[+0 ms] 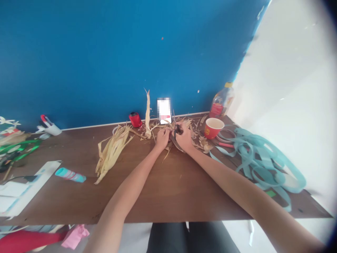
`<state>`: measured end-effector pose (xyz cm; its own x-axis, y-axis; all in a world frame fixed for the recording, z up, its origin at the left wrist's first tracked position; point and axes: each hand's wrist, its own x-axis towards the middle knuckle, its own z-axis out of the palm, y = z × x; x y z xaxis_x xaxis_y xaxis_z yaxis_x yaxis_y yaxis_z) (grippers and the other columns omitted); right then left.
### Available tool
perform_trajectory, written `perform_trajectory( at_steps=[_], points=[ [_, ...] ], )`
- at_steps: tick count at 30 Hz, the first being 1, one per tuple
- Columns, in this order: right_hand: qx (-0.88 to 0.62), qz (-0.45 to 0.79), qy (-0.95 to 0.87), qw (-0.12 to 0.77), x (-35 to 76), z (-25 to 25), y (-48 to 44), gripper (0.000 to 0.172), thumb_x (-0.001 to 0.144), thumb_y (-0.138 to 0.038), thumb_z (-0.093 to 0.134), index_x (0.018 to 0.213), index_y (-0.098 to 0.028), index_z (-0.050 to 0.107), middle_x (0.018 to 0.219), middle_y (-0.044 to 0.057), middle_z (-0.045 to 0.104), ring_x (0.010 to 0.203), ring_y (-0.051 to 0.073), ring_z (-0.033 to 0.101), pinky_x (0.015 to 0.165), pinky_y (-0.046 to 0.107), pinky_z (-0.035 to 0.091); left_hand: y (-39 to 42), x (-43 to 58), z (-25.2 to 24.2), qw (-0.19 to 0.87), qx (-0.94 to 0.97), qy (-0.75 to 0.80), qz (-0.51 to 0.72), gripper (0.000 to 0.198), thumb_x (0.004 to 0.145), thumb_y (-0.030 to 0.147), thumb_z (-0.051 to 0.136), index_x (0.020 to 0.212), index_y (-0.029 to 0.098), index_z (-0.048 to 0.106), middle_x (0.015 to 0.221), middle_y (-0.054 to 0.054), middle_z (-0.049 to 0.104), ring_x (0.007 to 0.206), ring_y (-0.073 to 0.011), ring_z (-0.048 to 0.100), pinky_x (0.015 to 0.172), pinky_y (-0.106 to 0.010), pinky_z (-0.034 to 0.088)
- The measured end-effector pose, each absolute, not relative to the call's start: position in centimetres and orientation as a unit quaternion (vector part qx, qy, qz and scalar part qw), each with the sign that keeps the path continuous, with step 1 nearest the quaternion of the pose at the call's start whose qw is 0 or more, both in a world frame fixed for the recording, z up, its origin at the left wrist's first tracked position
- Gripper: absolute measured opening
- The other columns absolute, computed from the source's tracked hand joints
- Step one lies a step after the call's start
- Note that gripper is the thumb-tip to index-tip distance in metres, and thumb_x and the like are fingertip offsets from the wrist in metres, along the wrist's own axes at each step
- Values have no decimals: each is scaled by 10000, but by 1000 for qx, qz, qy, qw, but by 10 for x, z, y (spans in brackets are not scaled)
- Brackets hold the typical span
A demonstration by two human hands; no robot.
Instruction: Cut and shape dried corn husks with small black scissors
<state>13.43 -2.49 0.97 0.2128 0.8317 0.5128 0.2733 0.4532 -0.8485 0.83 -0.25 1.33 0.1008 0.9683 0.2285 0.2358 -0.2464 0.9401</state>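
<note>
Both hands meet over the far middle of the brown table. My left hand is closed, its fingertips pinching a piece of dried corn husk, small and partly hidden. Close beside it, my right hand wraps round a dark-handled tool that looks like scissors; its blades cannot be made out. Torn husk scraps lie around and under both hands. A bundle of pale dried corn husks rests left of my left forearm. Behind my left hand stands an upright twisted husk piece.
A lit phone leans at the blue wall, near a red container. To the right are a red paper cup, a plastic bottle and tangled teal ribbon. Leftward lie a blue tube and a white power strip.
</note>
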Motion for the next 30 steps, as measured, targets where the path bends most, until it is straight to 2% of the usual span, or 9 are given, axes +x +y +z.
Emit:
perform_trajectory(
  at_steps=[4,11,16,23,30],
  points=[
    [-462,229,-584,627,134,11,-26,362,746,-270,558,1102,-211,593,884,23,683,754,182,633,741,335,522,-1,8,14,395,616,474,490,292,857,283,421,817,141,673,644,-22,625,499,-126,520,515,-244,404],
    [-447,232,-602,619,135,20,-32,394,729,-292,611,1113,-204,597,843,19,670,741,173,622,716,309,518,0,7,15,364,644,469,483,368,910,335,417,930,144,731,711,-53,690,667,-163,612,678,-272,474],
    [-457,222,-596,622,134,17,-30,399,737,-248,576,1133,-200,591,889,38,683,795,189,643,764,324,519,-2,8,17,395,652,450,465,377,918,313,404,1034,139,717,718,-40,683,593,-149,576,623,-263,462],
    [-508,165,-583,612,137,11,-26,406,703,-207,559,1107,-226,603,915,37,694,836,227,653,801,366,513,-3,8,17,327,707,445,441,284,883,252,455,856,167,724,687,-39,651,712,-185,595,725,-277,459],
    [-497,155,-598,610,136,13,-28,390,712,-198,559,1099,-215,609,924,38,703,839,219,662,813,353,511,-2,7,14,318,716,442,438,257,857,207,449,801,166,696,624,-12,597,652,-165,537,693,-271,429]
  ],
)
